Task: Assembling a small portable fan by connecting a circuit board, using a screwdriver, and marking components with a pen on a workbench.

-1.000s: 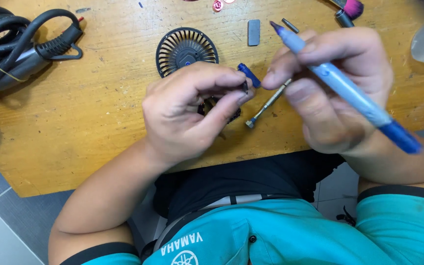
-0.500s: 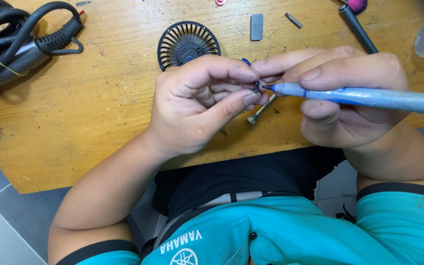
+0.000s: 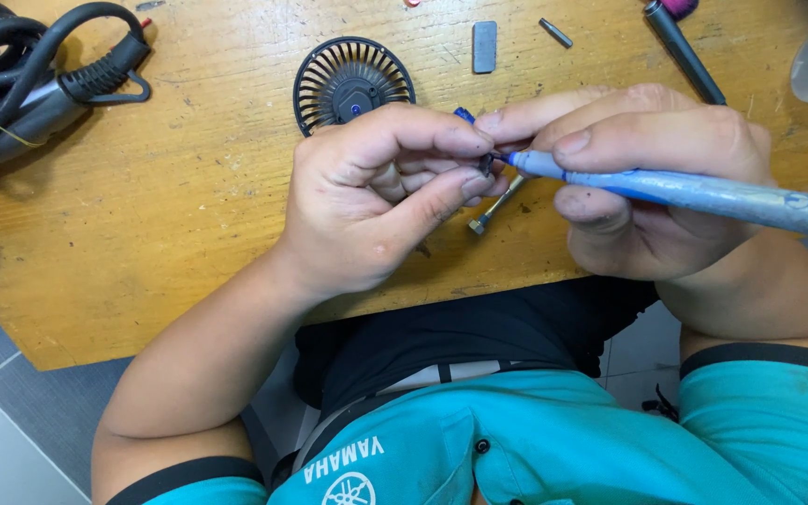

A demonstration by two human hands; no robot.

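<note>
Over the near edge of the wooden counter (image 3: 189, 206), the person's two hands meet. The left hand (image 3: 380, 201) is curled, its grip closed with thumb and forefinger pinching a small dark part (image 3: 486, 165); what kind of part it is cannot be told, as the fingertips hide most of it. The right hand (image 3: 652, 182) has its grip closed round a light blue screwdriver (image 3: 684, 190), held nearly level, its handle running off toward the right edge of the view and its tip touching the small dark part. A blue bit (image 3: 465, 116) shows just above the left forefinger. Beneath the fingers, a small metal shaft (image 3: 497, 204) lies slanted on the counter. Just behind the left hand lies a round black fan grille (image 3: 352, 79), flat on the wood. Farther back are a small grey rectangular piece (image 3: 484, 47), a short metal bit (image 3: 555, 33) and a black pen-like tool (image 3: 684, 51). Coiled black cables (image 3: 39, 75) lie at the far left corner.
</note>
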